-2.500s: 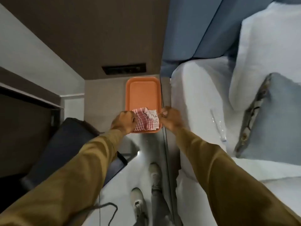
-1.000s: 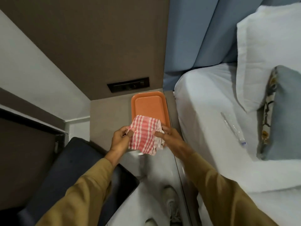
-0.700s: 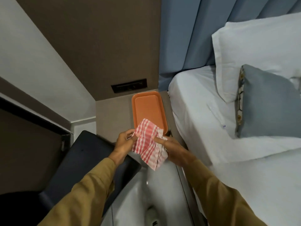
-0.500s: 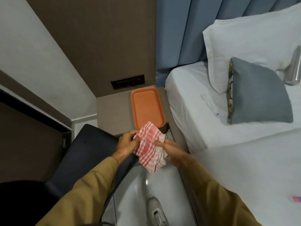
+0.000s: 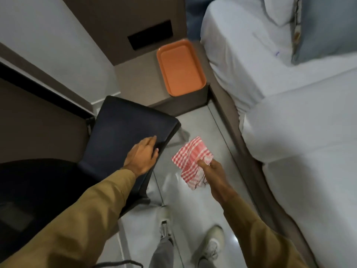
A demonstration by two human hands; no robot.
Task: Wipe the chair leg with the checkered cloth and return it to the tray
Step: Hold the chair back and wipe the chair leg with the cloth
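The checkered cloth point(image 5: 193, 161) hangs limp from the right hand point(image 5: 213, 169), fingers pinched on its edge, beside the chair point(image 5: 125, 132); light and floppy, it likely wants bunching; left hand point(image 5: 142, 157) rests flat on the seat, gripping nothing.

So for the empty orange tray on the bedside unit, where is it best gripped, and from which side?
Probably the near short rim of the orange tray, approached from the floor side. That edge sits at the front edge of the bedside unit, while the bed crowds its right long side and the wall lies beyond. The raised rim offers a pinch grip.
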